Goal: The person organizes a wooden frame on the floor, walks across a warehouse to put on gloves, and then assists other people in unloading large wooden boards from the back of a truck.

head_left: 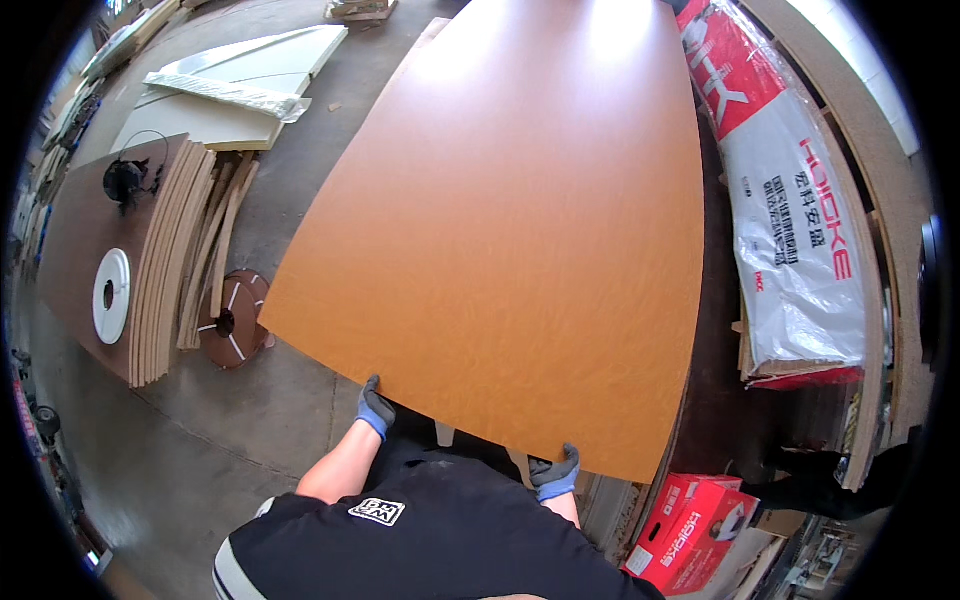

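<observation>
A large orange-brown board [490, 250] with a smooth, slightly glossy face stretches away in front of me. Its near edge is in both my hands, which wear grey and blue work gloves. Toward the left of that edge, my left hand [375, 408] grips the board with the thumb on top. Farther right, my right hand [556, 472] holds the same edge in the same way. The fingers of both hands are hidden beneath the board, and so is most of whatever lies under it.
To the left stand stacked brown boards [160, 290] bearing a white roll [112, 296] and a black corded object [124, 181]. Brown coils [236, 325] lie beside them. White panels [220, 90] are farther back. At right are a plastic-wrapped stack [790, 220] and a red box [690, 530].
</observation>
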Action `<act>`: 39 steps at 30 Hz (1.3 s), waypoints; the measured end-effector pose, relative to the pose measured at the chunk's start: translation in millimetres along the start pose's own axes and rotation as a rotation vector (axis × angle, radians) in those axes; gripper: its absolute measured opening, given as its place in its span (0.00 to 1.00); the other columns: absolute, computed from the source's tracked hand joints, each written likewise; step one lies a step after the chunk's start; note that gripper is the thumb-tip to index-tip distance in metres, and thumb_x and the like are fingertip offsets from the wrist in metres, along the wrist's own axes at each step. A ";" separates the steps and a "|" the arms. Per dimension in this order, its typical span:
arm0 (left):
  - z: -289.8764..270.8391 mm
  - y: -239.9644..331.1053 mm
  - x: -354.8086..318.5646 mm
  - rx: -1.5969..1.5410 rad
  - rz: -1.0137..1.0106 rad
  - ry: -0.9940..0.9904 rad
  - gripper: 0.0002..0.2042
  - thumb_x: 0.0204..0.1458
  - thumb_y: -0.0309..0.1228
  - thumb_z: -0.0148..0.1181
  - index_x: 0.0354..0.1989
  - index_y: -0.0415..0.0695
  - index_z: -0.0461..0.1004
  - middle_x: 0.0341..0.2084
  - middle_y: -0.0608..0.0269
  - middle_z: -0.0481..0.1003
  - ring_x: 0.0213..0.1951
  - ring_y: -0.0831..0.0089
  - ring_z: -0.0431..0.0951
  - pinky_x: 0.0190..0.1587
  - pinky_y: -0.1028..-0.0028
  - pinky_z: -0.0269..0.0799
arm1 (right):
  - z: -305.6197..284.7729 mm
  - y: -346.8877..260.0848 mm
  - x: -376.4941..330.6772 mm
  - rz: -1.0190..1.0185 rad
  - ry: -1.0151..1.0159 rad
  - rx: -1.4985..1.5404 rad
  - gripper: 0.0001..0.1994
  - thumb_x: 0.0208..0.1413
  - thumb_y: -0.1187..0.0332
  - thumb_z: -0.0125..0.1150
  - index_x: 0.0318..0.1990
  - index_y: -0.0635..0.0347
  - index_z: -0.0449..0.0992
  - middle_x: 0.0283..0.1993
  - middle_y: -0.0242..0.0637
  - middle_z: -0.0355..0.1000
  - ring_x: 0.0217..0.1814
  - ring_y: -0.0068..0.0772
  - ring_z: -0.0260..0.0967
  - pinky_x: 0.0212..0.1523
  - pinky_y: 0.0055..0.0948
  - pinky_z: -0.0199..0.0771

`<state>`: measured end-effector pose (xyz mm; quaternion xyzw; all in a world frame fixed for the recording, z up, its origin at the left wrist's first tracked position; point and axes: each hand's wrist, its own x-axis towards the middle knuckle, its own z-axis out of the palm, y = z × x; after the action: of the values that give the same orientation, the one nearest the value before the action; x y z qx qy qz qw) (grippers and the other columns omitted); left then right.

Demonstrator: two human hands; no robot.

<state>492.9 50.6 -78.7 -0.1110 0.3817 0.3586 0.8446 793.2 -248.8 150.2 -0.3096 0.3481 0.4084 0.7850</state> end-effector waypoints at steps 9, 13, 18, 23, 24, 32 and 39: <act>-34.0 -10.1 55.3 0.004 -0.083 0.217 0.24 0.66 0.45 0.37 0.66 0.48 0.63 0.65 0.61 0.66 0.65 0.54 0.65 0.66 0.48 0.59 | -100.3 26.7 163.7 0.066 0.218 0.020 0.27 0.45 0.57 0.53 0.56 0.50 0.72 0.62 0.38 0.70 0.64 0.50 0.65 0.63 0.57 0.66; -83.8 0.3 94.9 0.142 0.002 0.290 0.25 0.66 0.45 0.36 0.67 0.48 0.61 0.66 0.61 0.65 0.66 0.55 0.64 0.67 0.50 0.58 | -134.5 56.4 243.4 0.049 0.368 -0.040 0.27 0.46 0.55 0.52 0.56 0.49 0.72 0.62 0.37 0.70 0.65 0.48 0.65 0.62 0.56 0.66; -158.6 11.1 152.7 0.137 0.050 0.423 0.24 0.66 0.45 0.40 0.67 0.48 0.61 0.67 0.60 0.62 0.68 0.56 0.60 0.68 0.50 0.56 | -202.3 101.3 360.5 0.116 0.330 -0.072 0.26 0.49 0.55 0.50 0.57 0.50 0.72 0.63 0.38 0.69 0.66 0.48 0.65 0.61 0.57 0.68; -235.6 2.5 236.1 0.113 0.023 0.498 0.24 0.66 0.43 0.43 0.66 0.47 0.60 0.67 0.58 0.62 0.68 0.54 0.61 0.68 0.46 0.55 | -273.9 128.6 452.5 0.165 0.377 -0.028 0.29 0.48 0.57 0.49 0.62 0.51 0.69 0.66 0.39 0.67 0.67 0.49 0.63 0.62 0.57 0.66; -248.6 5.1 247.7 0.115 0.037 0.513 0.24 0.66 0.44 0.43 0.66 0.46 0.60 0.67 0.57 0.62 0.67 0.54 0.61 0.68 0.45 0.55 | -282.8 138.6 470.9 0.181 0.399 -0.025 0.30 0.48 0.57 0.49 0.62 0.51 0.68 0.67 0.39 0.66 0.68 0.50 0.62 0.63 0.57 0.65; -348.9 41.1 324.4 0.161 0.125 0.596 0.23 0.67 0.44 0.45 0.66 0.47 0.60 0.66 0.57 0.63 0.66 0.54 0.63 0.67 0.45 0.58 | -349.4 219.1 579.4 0.273 0.575 -0.009 0.27 0.45 0.59 0.54 0.57 0.52 0.70 0.63 0.41 0.67 0.67 0.48 0.61 0.62 0.56 0.65; -363.1 44.3 336.0 0.585 -0.326 0.688 0.32 0.64 0.52 0.45 0.68 0.41 0.56 0.64 0.47 0.64 0.61 0.50 0.68 0.61 0.51 0.65 | -360.0 207.9 573.2 0.426 0.663 -0.529 0.27 0.55 0.51 0.53 0.58 0.56 0.69 0.59 0.43 0.70 0.58 0.45 0.70 0.56 0.45 0.71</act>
<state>408.8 90.0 -566.6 -0.0395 0.7013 0.0414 0.7106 752.5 -183.4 -553.6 -0.5344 0.5197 0.5139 0.4246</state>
